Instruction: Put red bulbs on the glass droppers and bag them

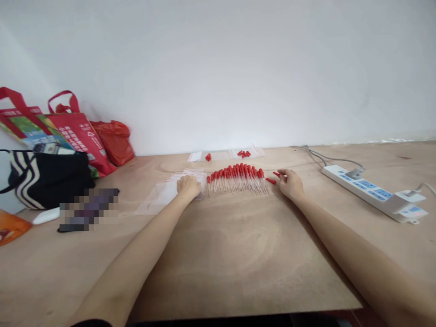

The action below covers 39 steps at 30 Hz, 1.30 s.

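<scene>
Many clear droppers with red bulbs (pixel 238 177) lie side by side in a fanned row on the wooden table. My left hand (pixel 189 185), its fingers curled closed, rests on the right part of the clear plastic bags (pixel 163 193); what it grips, if anything, is hidden. To the right of the row, my right hand (pixel 289 182) has its fingers pinched at a small red bulb (pixel 276 174). Another loose red bulb (pixel 271 180) lies just left of that hand, near the end of the row.
Behind the row, red bulbs (pixel 244 154) lie on flat clear bags by the wall. A white power strip (pixel 371 188) with cables is at right. Shopping bags (pixel 80 136), a black bag (pixel 51 175) and a pixelated dark object (pixel 90 209) are at left on the wooden table (pixel 218 268).
</scene>
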Tool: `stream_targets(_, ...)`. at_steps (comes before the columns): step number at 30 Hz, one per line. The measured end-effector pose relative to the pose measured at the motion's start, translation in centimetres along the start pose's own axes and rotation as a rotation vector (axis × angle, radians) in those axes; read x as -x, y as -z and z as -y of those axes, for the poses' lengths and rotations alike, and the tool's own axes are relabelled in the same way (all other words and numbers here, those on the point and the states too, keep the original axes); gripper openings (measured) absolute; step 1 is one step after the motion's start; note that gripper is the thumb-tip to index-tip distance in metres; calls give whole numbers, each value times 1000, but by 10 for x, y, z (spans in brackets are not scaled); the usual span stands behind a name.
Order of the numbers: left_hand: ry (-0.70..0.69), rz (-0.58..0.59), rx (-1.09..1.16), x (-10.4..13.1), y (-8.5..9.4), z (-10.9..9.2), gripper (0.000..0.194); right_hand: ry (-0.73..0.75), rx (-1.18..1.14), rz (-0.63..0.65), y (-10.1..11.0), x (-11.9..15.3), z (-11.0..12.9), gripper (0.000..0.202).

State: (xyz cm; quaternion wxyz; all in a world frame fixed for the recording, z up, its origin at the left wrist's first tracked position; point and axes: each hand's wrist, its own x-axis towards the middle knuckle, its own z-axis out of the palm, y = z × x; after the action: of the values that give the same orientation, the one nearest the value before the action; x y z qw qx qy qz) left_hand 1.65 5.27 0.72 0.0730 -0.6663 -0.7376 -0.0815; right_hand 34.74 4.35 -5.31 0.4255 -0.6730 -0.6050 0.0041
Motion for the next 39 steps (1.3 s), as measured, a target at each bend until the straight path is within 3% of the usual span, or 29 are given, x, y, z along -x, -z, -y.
stream_targets(3, -88, -67, 61, 11, 10, -3, 20, 42, -164, -46, 1, 3, 7, 30)
stream_targets(7, -333, -123, 188, 40, 18, -3, 14, 135, -328, -77, 1, 14, 30, 24)
stream_targets(10, -678, -253, 391, 65, 10, 1, 13, 252, -434, -21, -3, 31, 54, 18)
stream_targets(13, -858, -333, 463, 79, -5, 5, 18, 393, -452, 95, -8, 52, 78, 12)
stream_targets(18, -892, -330, 476, 82, -18, 4, 19, 595, -454, 300, -10, 77, 106, 18)
stream_targets(22, -891, -342, 483, 81, -16, 3, 20, 631, -463, 388, -9, 81, 111, 19)
stream_targets(39, -1014, -363, 503, 83, -16, 3, 22, 580, -526, 471, -7, 82, 112, 13)
